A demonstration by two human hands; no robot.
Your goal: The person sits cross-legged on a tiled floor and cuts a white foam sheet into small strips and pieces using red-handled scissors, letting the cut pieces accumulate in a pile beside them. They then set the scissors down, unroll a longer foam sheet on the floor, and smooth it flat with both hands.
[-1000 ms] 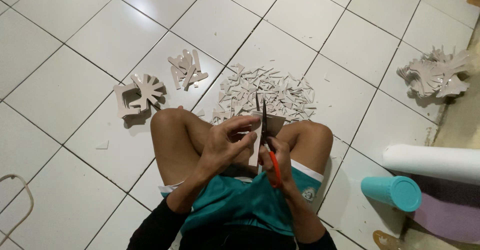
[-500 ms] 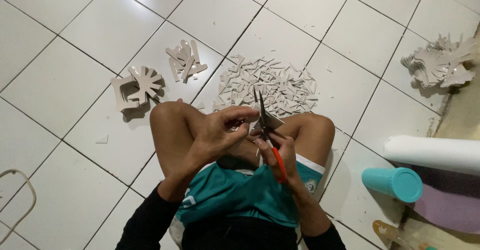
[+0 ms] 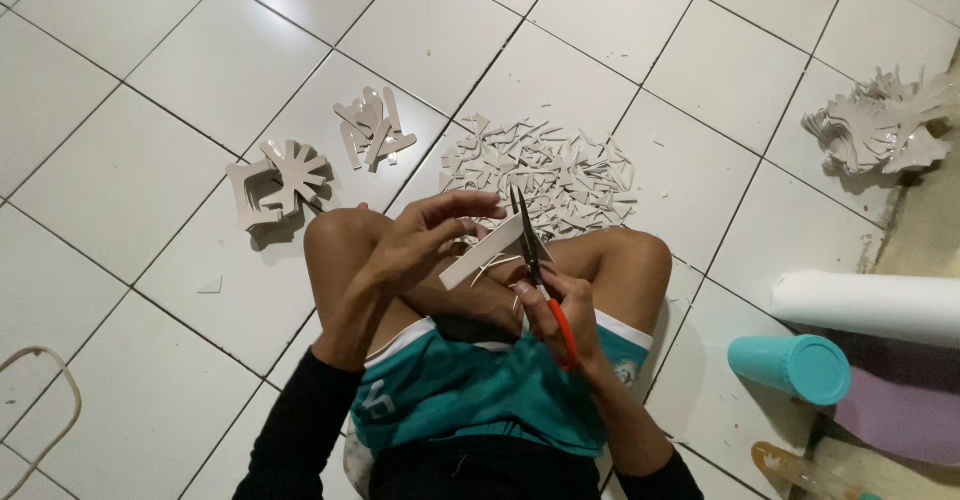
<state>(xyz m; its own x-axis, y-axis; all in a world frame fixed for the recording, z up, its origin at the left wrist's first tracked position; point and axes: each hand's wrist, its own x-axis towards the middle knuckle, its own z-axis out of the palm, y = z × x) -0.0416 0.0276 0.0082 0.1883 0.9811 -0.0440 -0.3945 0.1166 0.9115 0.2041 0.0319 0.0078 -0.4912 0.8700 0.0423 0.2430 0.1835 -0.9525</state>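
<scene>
Seated cross-legged on tile. Our left hand (image 3: 425, 240) pinches a pale card strip (image 3: 482, 250) above the knees; our right hand (image 3: 555, 310) grips orange-handled scissors (image 3: 535, 260), blades at the strip. Offcut pile (image 3: 545, 170) just ahead.

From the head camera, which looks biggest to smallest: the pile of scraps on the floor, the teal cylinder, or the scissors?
1. Pile of scraps, by far the widest.
2 and 3. Teal cylinder and scissors: unsure. The scissors look longer but thinner, lie nearer the camera, and the right hand covers their handles.
</scene>
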